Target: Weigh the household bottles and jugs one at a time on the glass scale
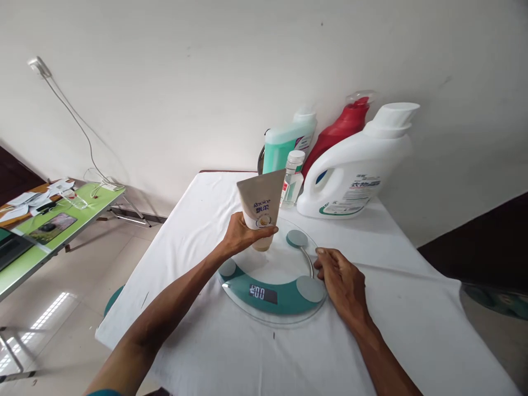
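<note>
1. Tube [258, 193]: in left hand [239, 235], above the scale's glass, toward its far side. Broad sealed end up, narrow end down, slight lean. Cannot tell if its foot touches the glass. Lettering faces the wearer.
2. Scale [282, 304]: round, clear glass, teal band along the near edge. Display [264, 293] in the band is lit, zeros showing. Pale discs sit on the glass; a curved metal rod [307, 262] links the two on the right.
3. Right hand: [343, 276] at the scale's right rim, fingers curled in together, thumb and forefinger tips close to the edge. Cannot tell whether they pinch it.
4. Left hand: clamped on the tube's lower half, thumb across the front; other fingers mostly hidden behind.
5. Cloth [396, 300]: white, lightly creased, spread beneath the scale.
6. White jug [350, 181]: beyond the scale, to the right, large cap, looped handle, printed label.
7. Small bottle [291, 190]: clear, white cap, just left of the jug, partly behind the tube.
8. Behind these: green bottle [278, 153], red bottle [336, 132], near the wall [185, 82].
9. Off left, well apart: green table [93, 193] with papers [25, 204] and a mouse [48, 226].
</note>
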Demonstrator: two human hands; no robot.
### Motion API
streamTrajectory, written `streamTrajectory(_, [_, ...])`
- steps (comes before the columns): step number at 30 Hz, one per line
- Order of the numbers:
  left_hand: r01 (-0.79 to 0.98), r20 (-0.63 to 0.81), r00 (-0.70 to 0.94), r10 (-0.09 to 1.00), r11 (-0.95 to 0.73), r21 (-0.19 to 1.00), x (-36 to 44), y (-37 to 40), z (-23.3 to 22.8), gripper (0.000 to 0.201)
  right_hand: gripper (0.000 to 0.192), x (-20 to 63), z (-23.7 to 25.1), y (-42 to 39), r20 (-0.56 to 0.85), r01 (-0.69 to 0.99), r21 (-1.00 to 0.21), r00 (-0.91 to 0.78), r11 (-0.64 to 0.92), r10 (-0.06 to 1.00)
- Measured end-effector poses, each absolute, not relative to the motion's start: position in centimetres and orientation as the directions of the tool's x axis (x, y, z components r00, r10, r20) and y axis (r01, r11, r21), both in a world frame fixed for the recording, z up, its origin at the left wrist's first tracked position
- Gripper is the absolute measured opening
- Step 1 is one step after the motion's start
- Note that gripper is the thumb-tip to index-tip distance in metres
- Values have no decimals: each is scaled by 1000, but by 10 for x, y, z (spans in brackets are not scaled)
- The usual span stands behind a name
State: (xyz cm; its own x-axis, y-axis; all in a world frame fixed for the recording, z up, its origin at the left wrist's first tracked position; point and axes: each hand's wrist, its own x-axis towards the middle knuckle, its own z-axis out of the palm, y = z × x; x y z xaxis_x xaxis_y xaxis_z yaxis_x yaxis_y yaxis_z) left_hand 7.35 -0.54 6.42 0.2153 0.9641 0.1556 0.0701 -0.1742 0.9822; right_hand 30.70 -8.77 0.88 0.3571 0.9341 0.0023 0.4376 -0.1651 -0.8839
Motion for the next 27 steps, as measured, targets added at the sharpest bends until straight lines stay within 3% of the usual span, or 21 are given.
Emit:
streamTrajectory(6, [141,133,204,970,-164,976,75,-16,56,37,44,305,6,-87,40,458,-878,354,-136,934])
streamTrajectory(9, [134,153,258,954,-192,972,70,-18,59,48,42,305,4,-87,66,476,-872,344,-114,937])
streamTrajectory(12, [102,265,311,913,-309,946,52,-17,65,65,41,305,4,-87,73,474,-875,333,-100,940])
streamTrajectory(15, [98,356,124,926,-368,925,25,-14,61,57,41,305,4,-87,81,476,-874,334,-94,939])
streamTrajectory(19, [162,270,-215,938,-238,958,-4,-10,29,54,41,305,5,-87,75,486,-868,329,-101,942])
streamTrajectory(22, [206,196,-234,952,-149,967,-10,-9,4,49,42,305,4,-86,80,489,-867,329,-98,941])
streamTrajectory(27, [354,229,-183,956,-153,923,-8,-7,-5,41,41,304,6,-86,56,487,-864,337,-123,940])
